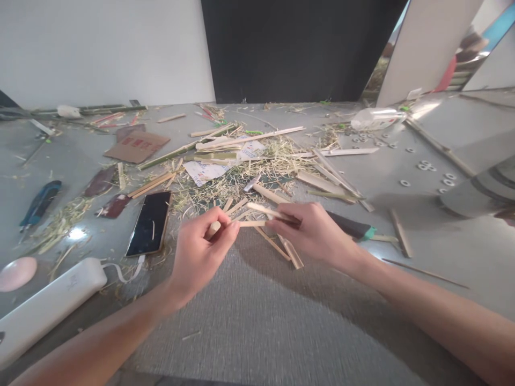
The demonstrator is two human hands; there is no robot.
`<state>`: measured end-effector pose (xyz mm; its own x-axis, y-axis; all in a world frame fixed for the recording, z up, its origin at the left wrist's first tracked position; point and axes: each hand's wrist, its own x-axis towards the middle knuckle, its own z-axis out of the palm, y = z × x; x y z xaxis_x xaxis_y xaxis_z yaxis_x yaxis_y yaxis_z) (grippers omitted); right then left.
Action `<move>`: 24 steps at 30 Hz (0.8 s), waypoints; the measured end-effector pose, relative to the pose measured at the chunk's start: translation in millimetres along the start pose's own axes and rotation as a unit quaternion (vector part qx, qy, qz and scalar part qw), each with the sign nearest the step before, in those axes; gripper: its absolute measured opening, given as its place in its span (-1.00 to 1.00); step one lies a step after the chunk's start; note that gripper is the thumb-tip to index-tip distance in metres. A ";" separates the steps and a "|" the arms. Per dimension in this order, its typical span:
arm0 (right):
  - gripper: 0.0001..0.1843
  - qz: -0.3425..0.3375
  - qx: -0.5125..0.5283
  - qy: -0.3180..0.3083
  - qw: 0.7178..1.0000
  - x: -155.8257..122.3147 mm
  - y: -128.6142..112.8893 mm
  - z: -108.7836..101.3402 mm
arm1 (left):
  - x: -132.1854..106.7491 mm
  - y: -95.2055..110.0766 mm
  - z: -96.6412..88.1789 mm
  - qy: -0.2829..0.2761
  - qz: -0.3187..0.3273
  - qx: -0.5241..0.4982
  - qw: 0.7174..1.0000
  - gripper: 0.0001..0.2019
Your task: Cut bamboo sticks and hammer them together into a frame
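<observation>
My left hand (201, 249) is closed in a pinch on the left end of a thin bamboo strip (252, 223) that runs across between both hands. My right hand (311, 230) is closed on the strip's right end and also grips another pale bamboo stick (265, 210) angled up to the left. Both hands hover just above a grey mat (257, 311). Several more cut bamboo sticks (290, 252) lie on the mat under the right hand.
A black phone (149, 222) lies left of the hands, and a white case (48, 305) and a pink round thing (16, 272) sit at the near left. A blue-handled tool (40, 202), cardboard (137, 146), bamboo strips and shavings (241, 166), and white rings (426, 166) litter the surface.
</observation>
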<state>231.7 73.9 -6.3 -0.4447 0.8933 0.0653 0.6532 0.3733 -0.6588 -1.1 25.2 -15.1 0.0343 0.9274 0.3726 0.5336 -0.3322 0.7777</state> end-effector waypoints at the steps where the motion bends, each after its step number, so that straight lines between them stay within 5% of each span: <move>1: -0.56 0.000 -0.001 -0.004 1.000 0.3 0.5 1.0 | 0.5 -0.3 -0.5 0.006 -0.002 -0.001 1.000 -0.70; 10: -0.66 -0.053 0.031 0.035 0.998 -4.2 -6.7 -2.4 | 4.7 -3.6 -1.1 0.061 -0.061 -0.123 0.989 -0.89; 18: -0.81 -0.115 0.043 0.043 0.991 -11.7 -16.1 -4.3 | 0.0 2.8 -0.7 -0.002 0.045 -0.078 0.996 -0.84; 24: -0.90 -0.124 0.047 0.041 0.990 -16.8 -17.9 -2.5 | 0.0 1.0 1.0 0.016 0.070 -0.051 0.996 -0.91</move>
<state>229.0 52.9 6.3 -0.5314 0.7953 0.2918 0.4679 0.5627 -0.6815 0.3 25.1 -14.8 0.0748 0.8658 0.4948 0.4367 -0.4745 0.7643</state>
